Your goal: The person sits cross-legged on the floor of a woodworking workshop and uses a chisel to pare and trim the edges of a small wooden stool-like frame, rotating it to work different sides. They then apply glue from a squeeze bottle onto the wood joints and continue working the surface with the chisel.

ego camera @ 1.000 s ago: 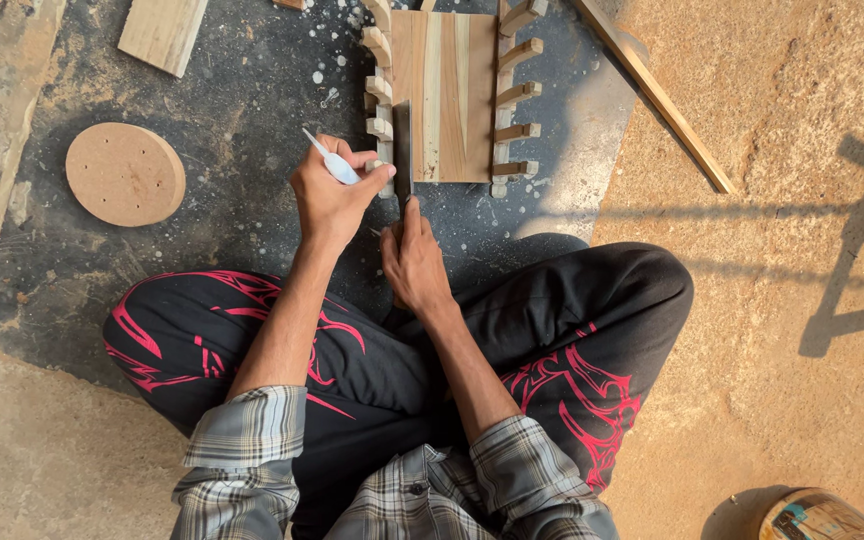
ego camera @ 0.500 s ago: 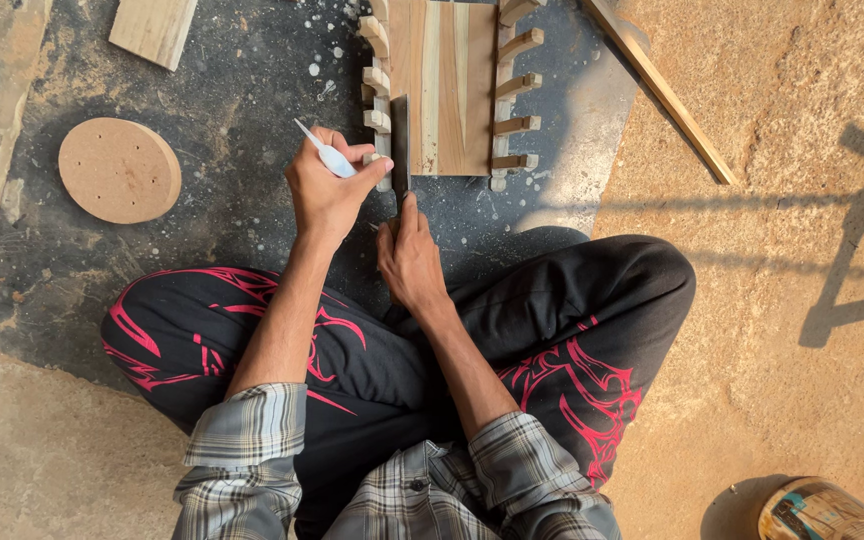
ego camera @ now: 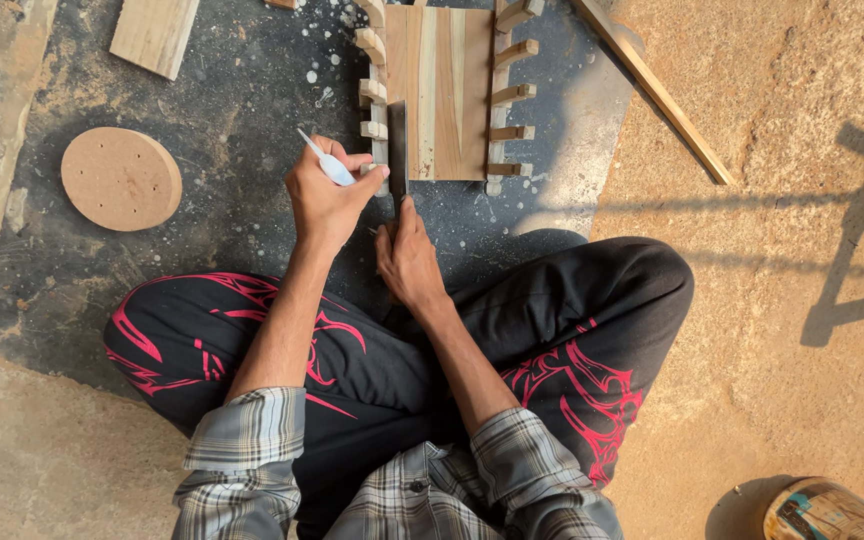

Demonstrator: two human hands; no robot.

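**Marking a slotted wooden panel on the ground**

We sit cross-legged on a dark, dust-speckled mat (ego camera: pixel 252 230), and its edges frame the work. To our left it ends against pale rough ground; to our right it gives way to sandy earth (ego camera: pixel 802 150), wide and bare, where only a long thin wooden strip (ego camera: pixel 652 90) lies slanting, near the panel's upper right corner. On the mat's left side a round wooden disc (ego camera: pixel 120 178) lies well apart from the hands, and a flat wooden offcut (ego camera: pixel 154 35) sits near the top edge. Between disc and panel the mat is open.

The wooden panel (ego camera: pixel 442 90) lies flat just ahead of our knees, its far end cut off by the frame. It is pale wood with darker lengthwise streaks, and short wooden pegs (ego camera: pixel 512 95) stick out along both long sides like comb teeth.

Our left hand (ego camera: pixel 327 200) pinches a white pen (ego camera: pixel 324 163) between thumb and fingers, at the panel's near left corner. Our right hand (ego camera: pixel 407 255) rests closed on the handle of a dark flat blade (ego camera: pixel 397 145) (a ruler or square, we cannot tell which) that lies along the panel's left part.

A painted drum (ego camera: pixel 827 512) shows at the lower right.
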